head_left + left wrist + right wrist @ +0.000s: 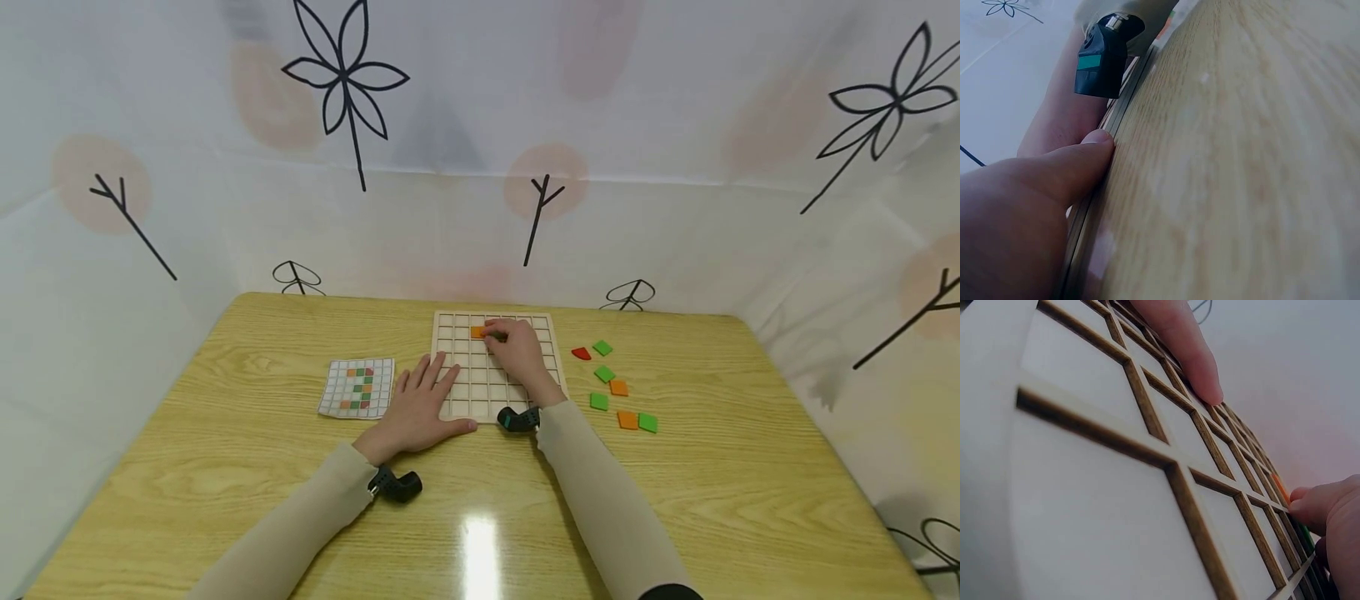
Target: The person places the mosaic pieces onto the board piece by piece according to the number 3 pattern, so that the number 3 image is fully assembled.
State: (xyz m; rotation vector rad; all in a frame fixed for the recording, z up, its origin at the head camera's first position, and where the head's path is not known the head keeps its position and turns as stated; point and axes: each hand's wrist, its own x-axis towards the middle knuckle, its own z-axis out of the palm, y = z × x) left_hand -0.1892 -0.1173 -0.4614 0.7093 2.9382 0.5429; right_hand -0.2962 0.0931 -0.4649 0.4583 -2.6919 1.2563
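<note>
A wooden grid board (465,396) lies on the table with an orange square tile (477,332) in one of its upper cells. My left hand (420,408) rests with spread, straight fingers over the board's left edge; its thumb touches the front edge in the left wrist view. At the upper part of the board, my right hand (517,346) has curled fingers and pinches a green square tile (1304,536) just right of the orange one. Those fingers cover most of the green tile.
Left of the board lies a pattern card (356,388) with coloured squares. On the right are several loose green tiles (598,402), orange tiles (627,420) and a red rounded piece (581,353). A printed cloth (450,233) hangs behind the table (247,433).
</note>
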